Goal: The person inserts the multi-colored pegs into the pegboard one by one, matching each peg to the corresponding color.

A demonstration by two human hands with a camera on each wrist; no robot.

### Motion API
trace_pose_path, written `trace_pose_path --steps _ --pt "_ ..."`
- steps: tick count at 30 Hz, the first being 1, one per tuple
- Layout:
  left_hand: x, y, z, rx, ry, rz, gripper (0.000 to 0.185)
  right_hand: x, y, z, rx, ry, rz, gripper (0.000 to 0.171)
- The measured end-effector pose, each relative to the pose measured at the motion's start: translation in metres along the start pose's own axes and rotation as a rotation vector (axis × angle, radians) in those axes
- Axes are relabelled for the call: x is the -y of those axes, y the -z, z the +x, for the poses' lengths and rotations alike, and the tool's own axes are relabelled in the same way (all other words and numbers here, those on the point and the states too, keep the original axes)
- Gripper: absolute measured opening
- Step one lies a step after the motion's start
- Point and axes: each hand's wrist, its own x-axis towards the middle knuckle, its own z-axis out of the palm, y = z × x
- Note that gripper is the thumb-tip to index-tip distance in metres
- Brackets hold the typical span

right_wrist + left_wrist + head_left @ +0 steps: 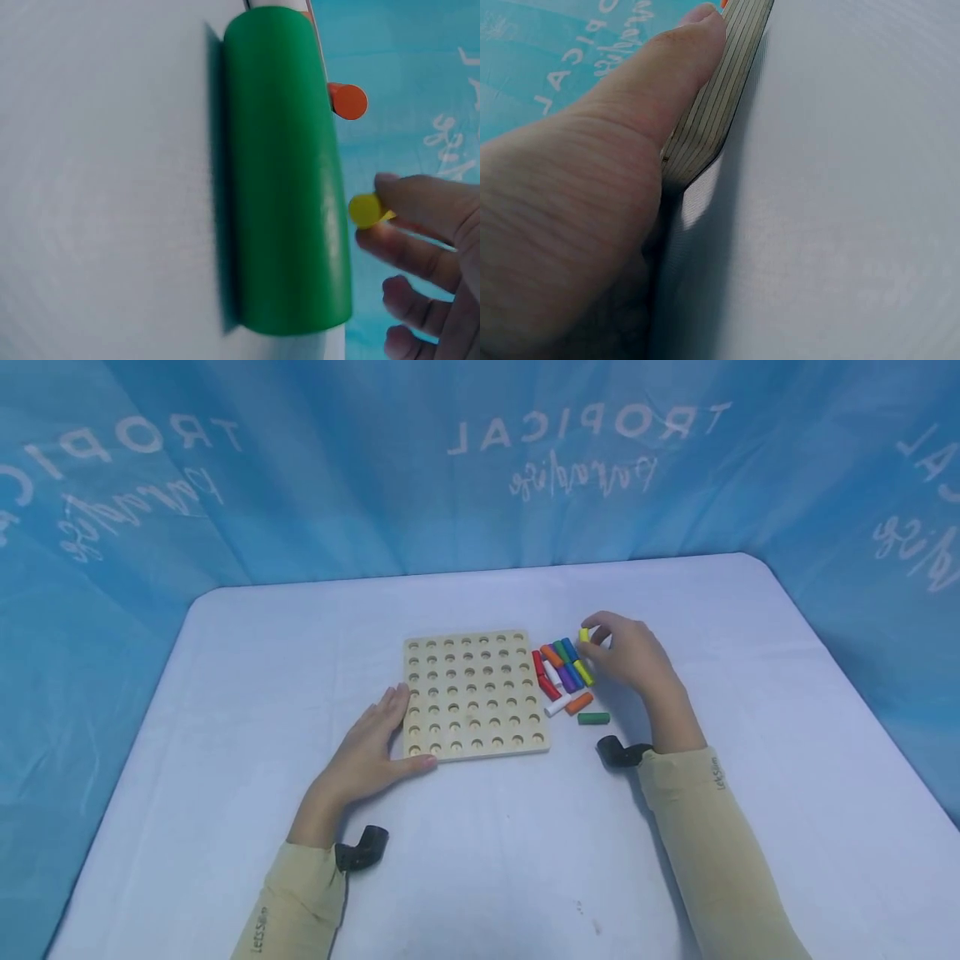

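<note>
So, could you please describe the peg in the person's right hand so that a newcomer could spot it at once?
Start at the wooden pegboard on the white table; a heap of coloured pegs lies just to its right. At the heap's far edge the right hand pinches one yellow peg, lifted clear of the others.

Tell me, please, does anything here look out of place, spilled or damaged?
Nothing looks damaged or spilled. The wooden peg board lies flat with every hole empty; the left hand rests at its corner. The coloured pegs lie loose beside it, a green peg slightly apart. The right hand pinches a yellow peg.
</note>
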Motion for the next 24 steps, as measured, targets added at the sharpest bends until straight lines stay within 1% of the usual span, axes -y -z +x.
trace_pose_path --steps 6,11,17,24 --pt "-0.001 0.0 0.001 -0.003 0.0 -0.009 0.12 0.008 0.002 -0.001 -0.05 0.033 0.049 0.044" --pt "0.0 0.0 -0.001 0.0 0.004 -0.012 0.121 0.016 0.001 -0.001 -0.095 0.076 0.066 0.042" --pt "0.0 -0.001 -0.001 0.0 0.005 -0.008 0.12 0.026 0.001 0.004 -0.151 0.14 0.079 0.039" --pt "0.0 0.0 0.0 -0.001 0.019 -0.005 0.12 0.041 0.001 0.011 -0.157 0.175 0.051 0.035"
